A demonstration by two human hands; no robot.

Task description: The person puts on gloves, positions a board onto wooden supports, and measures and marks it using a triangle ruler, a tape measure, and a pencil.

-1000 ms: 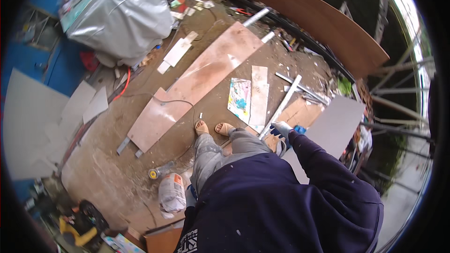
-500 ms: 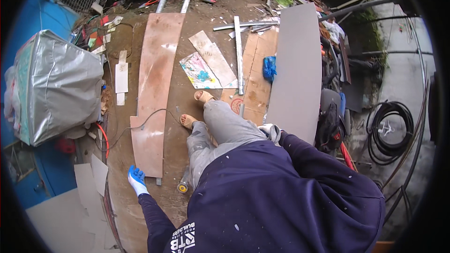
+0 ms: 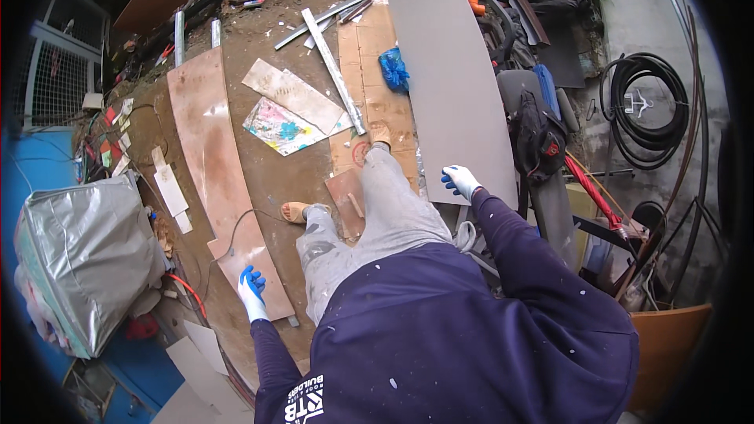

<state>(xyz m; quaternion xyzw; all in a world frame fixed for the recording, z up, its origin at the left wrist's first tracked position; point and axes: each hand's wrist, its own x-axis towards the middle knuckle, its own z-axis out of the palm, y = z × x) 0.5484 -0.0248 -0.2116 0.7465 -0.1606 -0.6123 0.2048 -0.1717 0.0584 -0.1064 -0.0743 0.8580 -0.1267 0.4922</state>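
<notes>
My left hand (image 3: 252,292), in a white glove with blue palm and fingers, hangs over the near end of a long brown plywood strip (image 3: 206,129). Its fingers are loosely apart with nothing in them. My right hand (image 3: 462,181), gloved alike, is at the near left corner of a large grey board (image 3: 455,71). Its blue fingertips point left, slightly spread, and it holds nothing; whether it touches the board I cannot tell. A thin dark cable (image 3: 230,245) crosses the plywood strip beside my left hand.
Flattened cardboard (image 3: 369,47) lies left of the grey board, with a blue plastic bag (image 3: 393,70) and a metal channel (image 3: 334,71). A silver-covered stack (image 3: 86,255) stands left. At right are a black backpack (image 3: 540,137), a red umbrella (image 3: 594,192) and a coiled black hose (image 3: 646,110).
My view has swung to the right and one foot has stepped forward onto the cardboard. My right hand, mostly hidden before, has come into sight by the grey board. The left hand is over the plywood.
</notes>
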